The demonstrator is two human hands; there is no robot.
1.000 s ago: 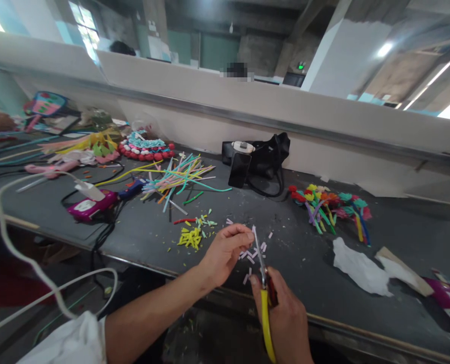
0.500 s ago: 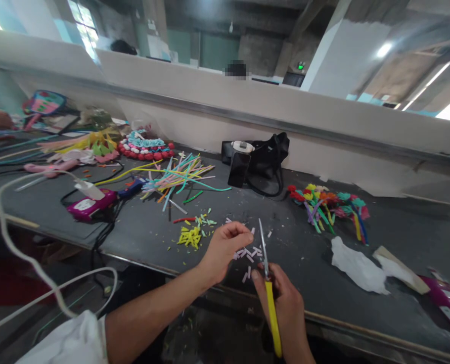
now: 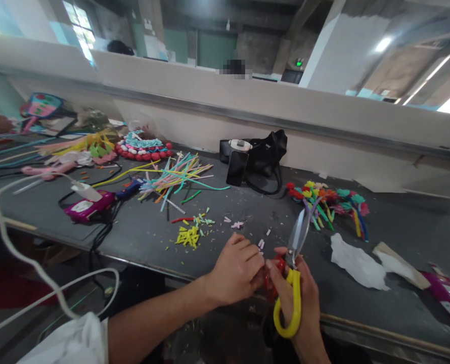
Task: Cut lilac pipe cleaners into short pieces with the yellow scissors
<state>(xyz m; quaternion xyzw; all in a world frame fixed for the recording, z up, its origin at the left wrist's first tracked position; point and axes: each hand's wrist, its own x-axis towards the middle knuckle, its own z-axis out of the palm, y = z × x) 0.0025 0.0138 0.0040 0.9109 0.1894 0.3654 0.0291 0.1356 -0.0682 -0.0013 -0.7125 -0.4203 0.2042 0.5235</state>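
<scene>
My right hand [image 3: 304, 298] grips a pair of scissors [image 3: 294, 303] by its yellow handle, with the blades pointing up and away from me. A glossy red piece [image 3: 274, 278] shows between my two hands; whether it belongs to the scissors I cannot tell. My left hand [image 3: 240, 265] is low at the table's front edge, back up, fingers curled in and close to the right thumb. Whatever lies in its fingers is hidden. Just beyond them lie a few pale lilac cut bits [image 3: 262, 244] and a small cluster of them [image 3: 237, 225]. Yellow cut bits [image 3: 187, 236] lie to the left.
Loose coloured craft stems [image 3: 181, 174] lie beyond the yellow bits. A black bag [image 3: 265, 154] with a phone [image 3: 237, 168] against it stands at the partition. Craft flowers [image 3: 327, 199] and white paper [image 3: 357, 263] are rightward; a purple device [image 3: 90, 206] with cables is leftward.
My left hand has turned back up and moved down and right, beside my right hand. The scissors have swung right and tilted. Most lilac bits near the front edge are no longer visible.
</scene>
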